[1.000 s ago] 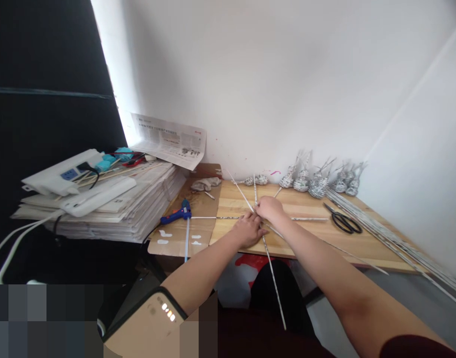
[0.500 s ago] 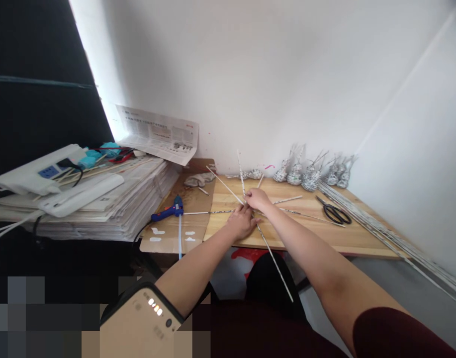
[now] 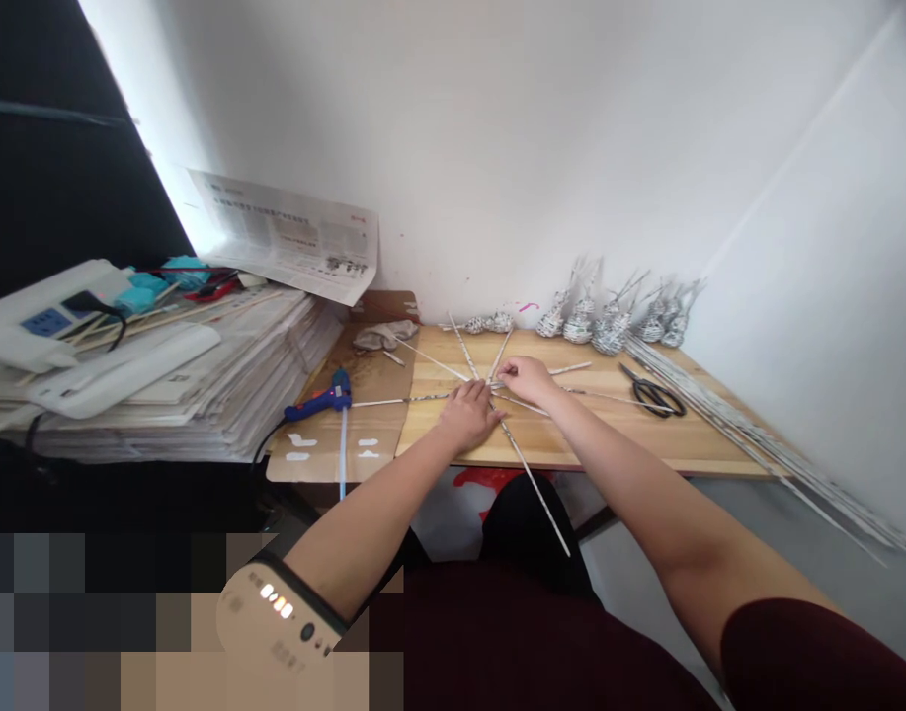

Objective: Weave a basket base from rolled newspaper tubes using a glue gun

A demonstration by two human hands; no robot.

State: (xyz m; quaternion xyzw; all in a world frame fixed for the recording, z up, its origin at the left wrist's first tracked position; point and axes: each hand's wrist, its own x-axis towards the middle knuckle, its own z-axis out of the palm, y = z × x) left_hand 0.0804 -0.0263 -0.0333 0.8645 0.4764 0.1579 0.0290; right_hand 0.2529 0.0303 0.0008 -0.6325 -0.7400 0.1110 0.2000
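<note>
Two hands at the middle of a star of paper sticks point(image 3: 429, 397) on a wooden table point(image 3: 608, 444).
The left hand point(image 3: 470, 415) lies flat over the crossing, palm down, its fingers stretched out and close together. Just beside it, the right hand point(image 3: 525, 381) has its thumb and fingertips drawn together, seemingly pinching one stick near the center, though the spot is too small to be sure. One stick runs past the table's near edge; another reaches left toward a blue glue gun point(image 3: 323, 399) on a sheet of cardboard point(image 3: 323, 469). To the right lie black-handled scissors point(image 3: 658, 398) and a bundle of long sticks point(image 3: 749, 434). Woven bulbs point(image 3: 612, 331) stand by the wall.
</note>
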